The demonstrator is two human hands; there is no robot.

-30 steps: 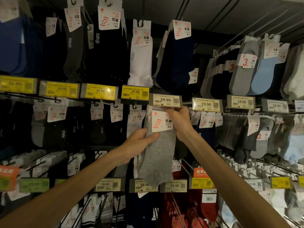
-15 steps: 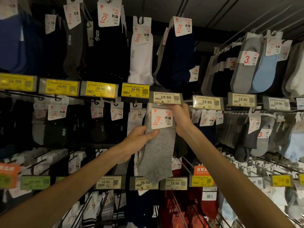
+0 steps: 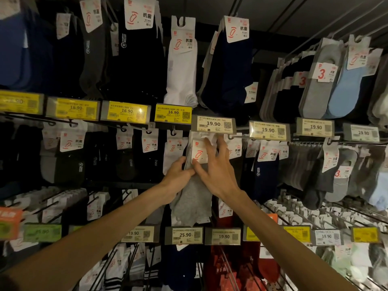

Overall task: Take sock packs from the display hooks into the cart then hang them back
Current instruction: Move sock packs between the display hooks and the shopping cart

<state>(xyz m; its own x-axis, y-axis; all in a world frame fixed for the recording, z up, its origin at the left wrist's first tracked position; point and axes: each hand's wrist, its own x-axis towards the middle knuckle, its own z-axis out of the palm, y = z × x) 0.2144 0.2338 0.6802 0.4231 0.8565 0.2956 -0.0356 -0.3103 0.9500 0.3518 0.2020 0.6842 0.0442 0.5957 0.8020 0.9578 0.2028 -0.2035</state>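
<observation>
Left hand [image 3: 178, 177]: curled round the left edge of the grey sock pack [image 3: 195, 200].
Grey sock pack: hangs just under the 19.90 price tag [image 3: 213, 123], long side up and down.
Right hand [image 3: 218, 166]: fingers spread wide, touching the pack's card [image 3: 198, 153]; nearer the tag.
Writing: yellow tags [image 3: 173, 112] left of it read 16.90.

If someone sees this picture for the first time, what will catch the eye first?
In the middle of the picture, the left hand holds a grey sock pack at its edge, and the right hand spreads its fingers over the pack's white card. Bright yellow price tags line the rail at upper left.
</observation>
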